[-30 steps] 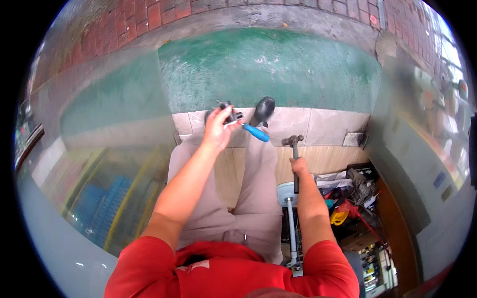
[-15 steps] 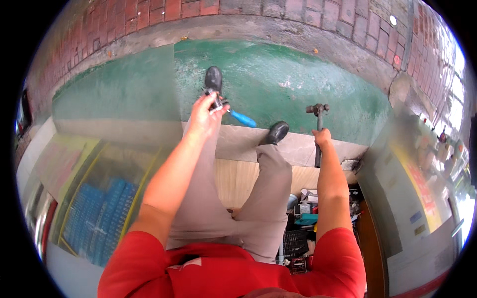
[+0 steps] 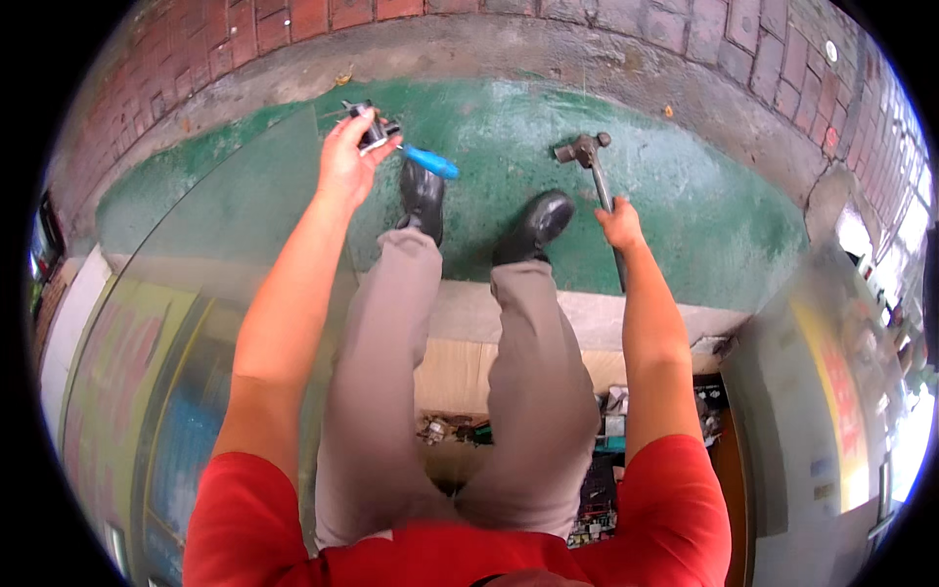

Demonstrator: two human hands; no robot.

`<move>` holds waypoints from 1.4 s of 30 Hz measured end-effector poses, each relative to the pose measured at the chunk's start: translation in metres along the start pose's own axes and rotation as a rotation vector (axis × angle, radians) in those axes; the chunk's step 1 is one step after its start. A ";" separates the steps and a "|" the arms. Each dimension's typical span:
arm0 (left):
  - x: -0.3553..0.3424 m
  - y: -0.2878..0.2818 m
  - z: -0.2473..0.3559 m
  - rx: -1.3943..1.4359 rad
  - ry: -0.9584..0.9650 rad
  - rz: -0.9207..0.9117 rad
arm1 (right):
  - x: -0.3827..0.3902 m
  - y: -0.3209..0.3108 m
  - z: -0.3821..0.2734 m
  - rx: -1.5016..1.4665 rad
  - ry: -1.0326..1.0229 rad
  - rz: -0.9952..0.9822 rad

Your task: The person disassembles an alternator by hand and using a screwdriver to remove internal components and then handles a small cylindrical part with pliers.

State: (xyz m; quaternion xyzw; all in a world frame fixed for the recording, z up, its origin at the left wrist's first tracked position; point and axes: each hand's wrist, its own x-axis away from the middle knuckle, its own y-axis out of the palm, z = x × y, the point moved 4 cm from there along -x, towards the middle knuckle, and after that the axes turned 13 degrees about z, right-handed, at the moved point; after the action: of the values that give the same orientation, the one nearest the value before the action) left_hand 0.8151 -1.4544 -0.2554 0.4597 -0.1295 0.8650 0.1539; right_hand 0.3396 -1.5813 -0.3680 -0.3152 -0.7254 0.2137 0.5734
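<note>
My left hand (image 3: 344,164), its arm stretched forward, is closed on a small black and silver metal part (image 3: 366,123). Beside those fingers, a tool with a bright blue handle (image 3: 430,162), like a screwdriver, points off to the right; its other end is mostly hidden, and whether it is gripped together with the part is unclear. In my right hand (image 3: 620,227) is a ball-peen hammer (image 3: 603,186), gripped partway along its dark handle with the head away from me. Both hands are in the air over the green step, apart from each other.
My two black shoes stand on the green-painted step (image 3: 489,127). Beyond it run a concrete kerb (image 3: 460,57) and red-brown brick paving (image 3: 323,15). A glass panel (image 3: 235,196) is at left, a grey cabinet (image 3: 782,391) at right. Assorted tools and parts (image 3: 597,499) lie below my right arm.
I have moved forward, with both shoes now on the green step. My left hand with the metal part has gone farther forward and left; the hammer has also gone forward.
</note>
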 end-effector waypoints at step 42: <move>-0.251 0.159 -0.120 -1.161 0.922 -0.224 | -0.085 -0.096 -0.240 0.073 -0.811 0.380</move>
State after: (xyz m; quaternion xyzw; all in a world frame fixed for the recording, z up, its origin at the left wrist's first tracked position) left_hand 0.7959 -1.5932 -0.5433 -0.0942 -0.4397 0.7417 0.4977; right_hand 0.5634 -1.7214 -0.3029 -0.3131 -0.8128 0.4468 0.2042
